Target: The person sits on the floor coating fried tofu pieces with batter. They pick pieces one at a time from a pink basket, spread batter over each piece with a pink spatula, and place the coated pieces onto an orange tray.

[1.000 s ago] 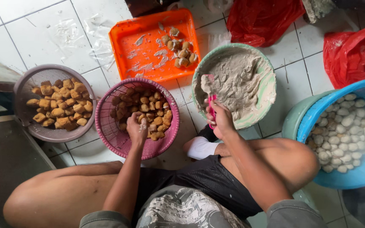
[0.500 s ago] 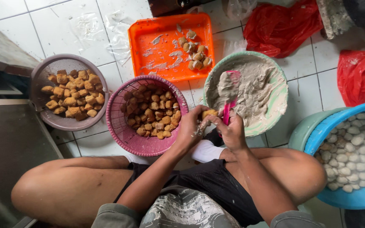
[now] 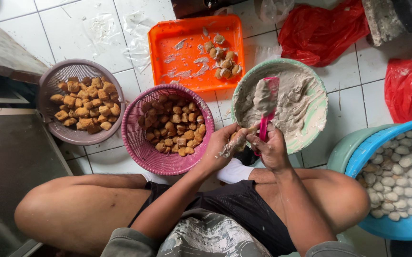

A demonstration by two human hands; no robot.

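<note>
- The left hand (image 3: 222, 145) is closed around one fried tofu puff (image 3: 238, 138), holding it just in front of the knees, at the near rim of the paste bowl (image 3: 320, 126).
- The right hand (image 3: 272, 150) grips the pink spatula (image 3: 268, 112) by its lower end. The hands are almost touching.
- The spatula's long side runs up and away from the grip, out over the bowl. Its flat end points away from the person and carries a lump of grey paste (image 3: 263, 97).
- The tofu puff looks light, soft and easy to squash, so it seems best held gently around its sides.
- I cannot tell which way the puff points; the fingers hide most of it.
- The paste looks wet and sticky. Some is smeared on the left fingers, so the puff may feel slippery.
- Left of the holding hand sits a pink basket (image 3: 134, 143) of more tofu puffs. Farther left is a grey basket (image 3: 49, 85) of them.
- Beyond the hands lies an orange tray (image 3: 177, 38) with a few pieces.
- To the right, a blue tub (image 3: 358, 162) holds pale balls.
</note>
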